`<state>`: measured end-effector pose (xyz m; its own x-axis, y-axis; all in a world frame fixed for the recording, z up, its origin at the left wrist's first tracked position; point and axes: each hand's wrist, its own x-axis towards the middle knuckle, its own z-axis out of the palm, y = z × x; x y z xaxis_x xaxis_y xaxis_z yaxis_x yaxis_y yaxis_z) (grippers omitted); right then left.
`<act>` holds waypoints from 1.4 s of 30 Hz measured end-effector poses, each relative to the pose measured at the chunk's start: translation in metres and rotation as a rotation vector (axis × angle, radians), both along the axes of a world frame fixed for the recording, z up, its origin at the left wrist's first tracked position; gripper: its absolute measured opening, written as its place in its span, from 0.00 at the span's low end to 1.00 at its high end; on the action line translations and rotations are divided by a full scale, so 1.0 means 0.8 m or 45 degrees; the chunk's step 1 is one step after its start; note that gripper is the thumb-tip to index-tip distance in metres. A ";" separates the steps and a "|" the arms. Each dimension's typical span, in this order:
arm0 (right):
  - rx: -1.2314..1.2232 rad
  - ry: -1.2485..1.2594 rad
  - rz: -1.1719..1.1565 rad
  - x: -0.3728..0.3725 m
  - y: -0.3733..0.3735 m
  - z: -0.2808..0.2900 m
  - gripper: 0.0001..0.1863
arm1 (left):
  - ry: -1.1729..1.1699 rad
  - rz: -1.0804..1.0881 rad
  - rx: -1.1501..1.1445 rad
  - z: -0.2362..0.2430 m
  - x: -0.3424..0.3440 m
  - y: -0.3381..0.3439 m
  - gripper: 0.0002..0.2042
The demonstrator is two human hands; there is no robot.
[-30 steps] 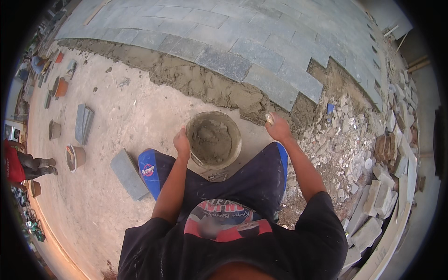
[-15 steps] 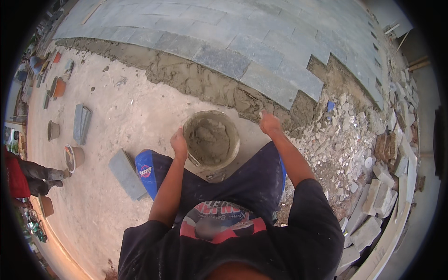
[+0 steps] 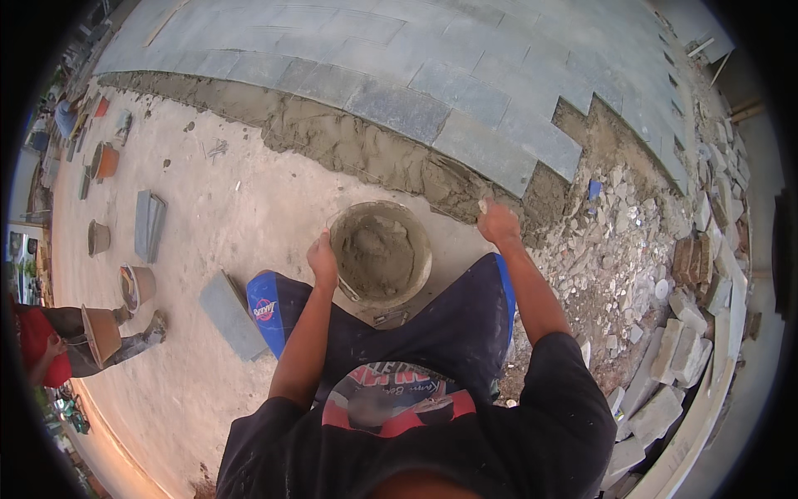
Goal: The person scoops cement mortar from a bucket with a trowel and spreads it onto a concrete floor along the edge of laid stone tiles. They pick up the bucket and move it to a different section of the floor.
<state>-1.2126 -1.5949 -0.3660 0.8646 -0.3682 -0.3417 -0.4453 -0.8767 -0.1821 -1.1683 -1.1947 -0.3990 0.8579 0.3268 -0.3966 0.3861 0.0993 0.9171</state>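
A round bucket (image 3: 422,279) of wet grey mortar (image 3: 376,249) stands on the ground between my knees. My left hand (image 3: 322,259) is closed at its left side, gripping the edge where the thin wire handle runs. To the right, my right hand (image 3: 499,222) is closed over the near edge of the spread mortar bed (image 3: 357,143). What its fingers hold is too small and covered to make out. Beyond the bed lie rows of grey paving slabs (image 3: 399,108), with a stepped gap at the right end.
Loose slabs (image 3: 150,224) and a nearer slab (image 3: 229,314) lie left. Rubble (image 3: 615,249) and stacked stone pieces (image 3: 677,349) cover the right. Several buckets stand far left, one orange (image 3: 105,160). A person in red (image 3: 37,341) carries another orange bucket (image 3: 101,336).
My right hand has moved slightly right and nearer along the mortar edge. My left hand stays at the bucket. The person at left has stepped rightward and a lifted orange bucket now shows.
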 end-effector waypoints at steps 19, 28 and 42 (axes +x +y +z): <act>0.364 -0.074 -0.336 -0.014 0.073 0.010 0.28 | 0.000 -0.104 -0.096 -0.006 0.015 -0.007 0.17; 0.236 0.086 -0.384 -0.068 0.009 -0.030 0.29 | -0.004 -0.082 -0.087 -0.007 0.020 -0.004 0.17; 0.761 -0.029 -0.599 -0.085 -0.031 0.028 0.25 | -0.009 -0.122 -0.088 -0.009 0.023 0.006 0.17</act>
